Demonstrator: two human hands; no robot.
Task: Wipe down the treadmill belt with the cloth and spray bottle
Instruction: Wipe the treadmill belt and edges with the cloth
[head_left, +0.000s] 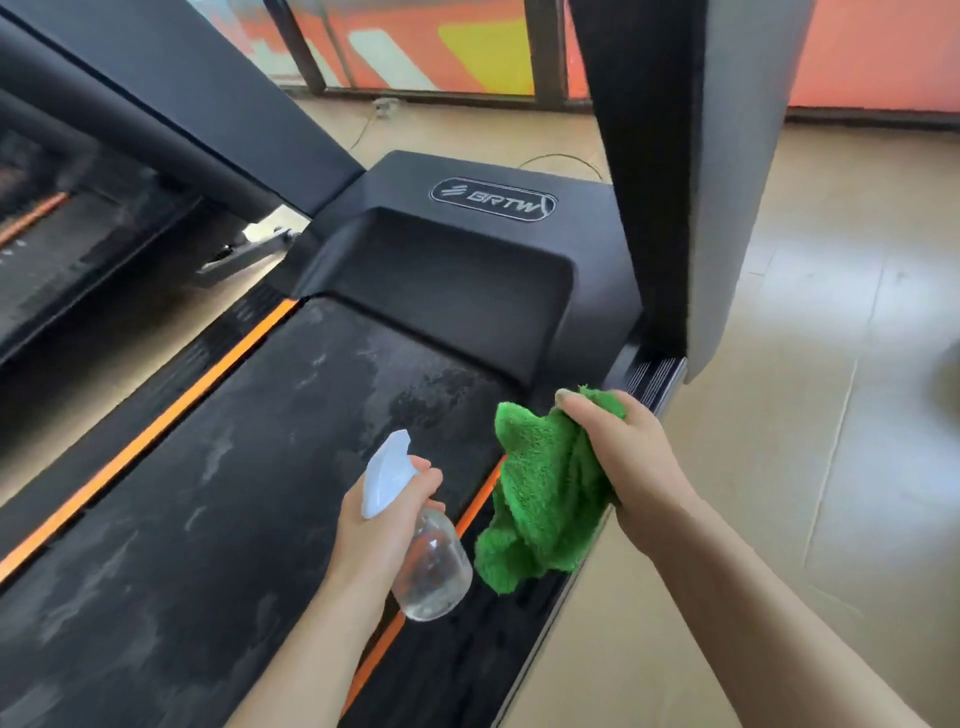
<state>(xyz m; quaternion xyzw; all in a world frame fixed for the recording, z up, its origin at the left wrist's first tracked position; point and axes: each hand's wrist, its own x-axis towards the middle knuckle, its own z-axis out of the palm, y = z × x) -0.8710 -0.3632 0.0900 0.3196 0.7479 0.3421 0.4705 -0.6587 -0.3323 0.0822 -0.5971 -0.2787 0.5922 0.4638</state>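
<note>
The black treadmill belt runs from lower left toward the motor cover, dusty and smeared with grey streaks, with an orange stripe along each side. My left hand grips a clear spray bottle with a white trigger head, its nozzle pointing up and away over the belt. My right hand holds a bunched green cloth above the belt's right orange stripe and side rail. The cloth hangs down from my fingers.
The black motor cover with a logo closes the belt's far end. A grey upright post rises at the right. A second treadmill stands at the left. Beige tiled floor lies to the right, with a cable near the wall.
</note>
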